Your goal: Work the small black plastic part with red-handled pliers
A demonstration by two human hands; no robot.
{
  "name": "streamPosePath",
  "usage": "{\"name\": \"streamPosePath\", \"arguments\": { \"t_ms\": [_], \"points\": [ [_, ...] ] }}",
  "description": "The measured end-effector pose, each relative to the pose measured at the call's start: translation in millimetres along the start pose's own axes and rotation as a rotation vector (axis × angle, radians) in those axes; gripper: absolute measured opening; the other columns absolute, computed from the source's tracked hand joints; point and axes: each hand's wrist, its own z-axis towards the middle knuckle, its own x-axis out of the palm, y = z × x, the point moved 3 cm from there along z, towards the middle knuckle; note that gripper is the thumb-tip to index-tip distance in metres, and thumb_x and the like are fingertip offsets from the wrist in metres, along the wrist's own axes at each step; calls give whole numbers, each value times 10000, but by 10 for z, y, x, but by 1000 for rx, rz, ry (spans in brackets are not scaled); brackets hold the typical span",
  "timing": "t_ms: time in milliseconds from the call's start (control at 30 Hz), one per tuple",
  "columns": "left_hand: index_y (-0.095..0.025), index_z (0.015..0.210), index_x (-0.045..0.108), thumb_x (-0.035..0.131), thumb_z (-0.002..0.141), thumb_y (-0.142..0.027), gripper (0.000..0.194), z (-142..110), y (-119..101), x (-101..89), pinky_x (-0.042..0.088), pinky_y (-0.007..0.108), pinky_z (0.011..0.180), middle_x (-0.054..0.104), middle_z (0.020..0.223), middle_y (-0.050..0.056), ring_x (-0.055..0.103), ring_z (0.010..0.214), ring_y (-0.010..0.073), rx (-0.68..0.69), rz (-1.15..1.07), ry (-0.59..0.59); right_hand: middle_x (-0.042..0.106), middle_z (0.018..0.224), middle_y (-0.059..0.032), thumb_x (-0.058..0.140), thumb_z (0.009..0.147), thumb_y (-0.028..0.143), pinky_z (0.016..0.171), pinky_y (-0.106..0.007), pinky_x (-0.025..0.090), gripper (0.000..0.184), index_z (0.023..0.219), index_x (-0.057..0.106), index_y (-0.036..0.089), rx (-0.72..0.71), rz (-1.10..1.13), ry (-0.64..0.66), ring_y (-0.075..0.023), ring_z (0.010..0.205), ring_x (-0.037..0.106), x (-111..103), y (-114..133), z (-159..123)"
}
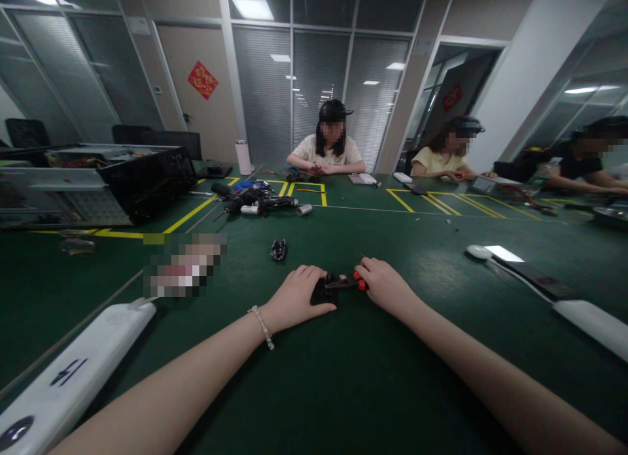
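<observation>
Head cam: a small black part [321, 291] is held on the green table [373, 389] by the left hand [296, 298], thumb and fingers curled around it. Red-handled pliers [349, 283] are gripped in the right hand [385, 285], nose up against the part. Another dark piece [279, 250] is seen lying just beyond.

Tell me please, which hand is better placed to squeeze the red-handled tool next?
Right, I think: the right hand already grips the red handles, while the left hand holds the black part.
</observation>
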Motion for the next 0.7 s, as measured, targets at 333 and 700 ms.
{"name": "streamPosePath", "arguments": {
  "t_ms": [333, 700],
  "points": [
    [-204, 1110, 448, 565, 698, -552, 551, -1, -5, -3, 384, 370, 841, 509, 1091, 57, 464, 1001, 237, -9, 10, 9, 561, 959, -107, 505, 654, 26, 753, -328, 426, 328, 961, 575, 115, 11, 11, -1, -205, 867, 514, 4, -3, -1],
    [-201, 1116, 445, 552, 700, -566, 564, -7, -16, -26, 392, 379, 832, 508, 1096, 63, 465, 1001, 245, -17, -10, 29, 565, 971, -105, 517, 648, 25, 783, -340, 416, 340, 972, 568, 115, 0, 29, 19, -209, 887, 515, -18, -2, -7]
  ]
}}
